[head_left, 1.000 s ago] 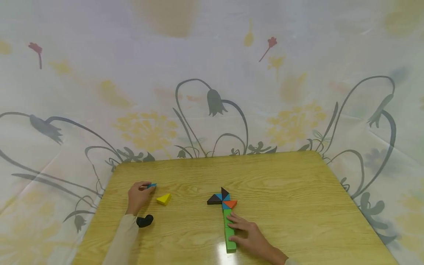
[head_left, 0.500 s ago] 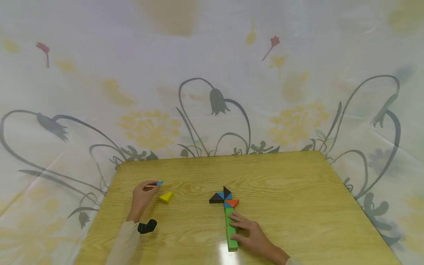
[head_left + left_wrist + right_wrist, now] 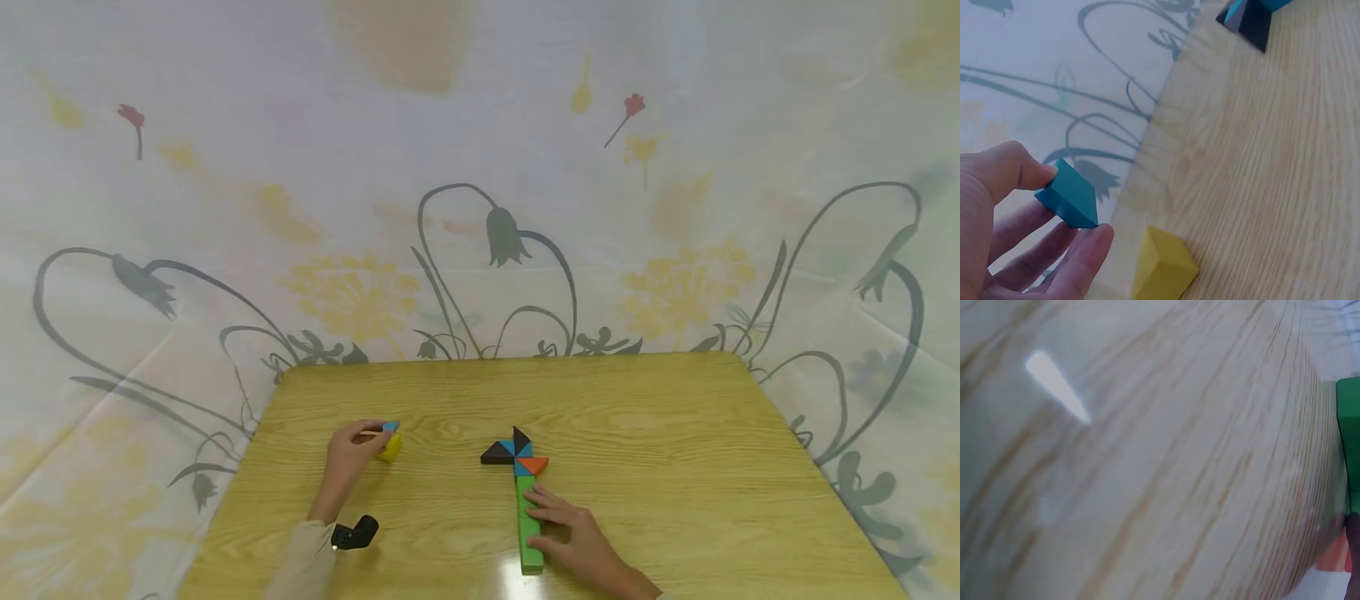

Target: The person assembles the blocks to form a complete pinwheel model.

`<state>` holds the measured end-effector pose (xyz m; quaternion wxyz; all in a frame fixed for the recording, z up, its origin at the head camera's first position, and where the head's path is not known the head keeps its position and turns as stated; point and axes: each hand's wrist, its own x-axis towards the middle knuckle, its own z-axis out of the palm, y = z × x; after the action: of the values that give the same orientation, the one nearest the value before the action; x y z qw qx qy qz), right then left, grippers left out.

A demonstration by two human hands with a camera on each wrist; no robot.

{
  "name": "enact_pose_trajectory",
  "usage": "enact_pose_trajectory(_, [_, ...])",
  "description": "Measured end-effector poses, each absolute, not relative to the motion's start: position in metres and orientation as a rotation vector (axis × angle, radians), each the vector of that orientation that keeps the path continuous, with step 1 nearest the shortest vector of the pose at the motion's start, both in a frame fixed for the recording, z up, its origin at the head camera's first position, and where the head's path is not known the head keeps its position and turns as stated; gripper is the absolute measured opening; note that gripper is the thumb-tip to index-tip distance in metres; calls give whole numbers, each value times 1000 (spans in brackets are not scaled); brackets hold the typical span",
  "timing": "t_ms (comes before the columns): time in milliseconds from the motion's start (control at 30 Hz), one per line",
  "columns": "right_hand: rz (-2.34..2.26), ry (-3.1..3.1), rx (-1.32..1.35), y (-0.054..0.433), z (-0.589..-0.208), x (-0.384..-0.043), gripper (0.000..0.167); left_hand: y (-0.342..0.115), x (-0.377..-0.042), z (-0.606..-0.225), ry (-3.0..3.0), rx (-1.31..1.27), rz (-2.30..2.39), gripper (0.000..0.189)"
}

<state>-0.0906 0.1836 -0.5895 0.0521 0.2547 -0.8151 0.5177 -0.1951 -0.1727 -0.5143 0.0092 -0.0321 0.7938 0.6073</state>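
Observation:
Between thumb and fingers my left hand [image 3: 349, 458] pinches a blue triangular block [image 3: 1072, 197], held above the table. Below it in the left wrist view lies a yellow triangular block [image 3: 1165, 267], partly behind the hand in the head view. My right hand [image 3: 581, 537] rests its loosely spread fingers along the right side of a column of green blocks [image 3: 529, 533]. At the column's far end is a pinwheel-like cluster of blue triangular blocks [image 3: 523, 469], dark triangular blocks [image 3: 495, 455] and an orange triangular block [image 3: 536, 464].
The wood-grain table [image 3: 675, 450] ends at the back against a flower-printed curtain [image 3: 480, 275]. A black camera piece [image 3: 358, 533] sticks out from the left wrist, low over the tabletop.
My left hand has moved to the right with the blue block, which now overlaps the yellow one in the head view. The right hand stays at the green column; the head view has shifted slightly.

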Motion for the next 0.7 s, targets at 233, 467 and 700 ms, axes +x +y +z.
enact_pose_trajectory(233, [1571, -2492, 773, 184, -591, -92, 43, -151, -189, -516, 2436, -106, 1900, 32])
enact_pose_trajectory(467, [1557, -2498, 781, 185, -593, -93, 43, -132, -183, -519, 2391, -59, 1889, 27])
enact_pose_trajectory(700, [1556, -2490, 787, 186, -594, -92, 43, -116, -180, -526, 2411, 8, 1848, 24])
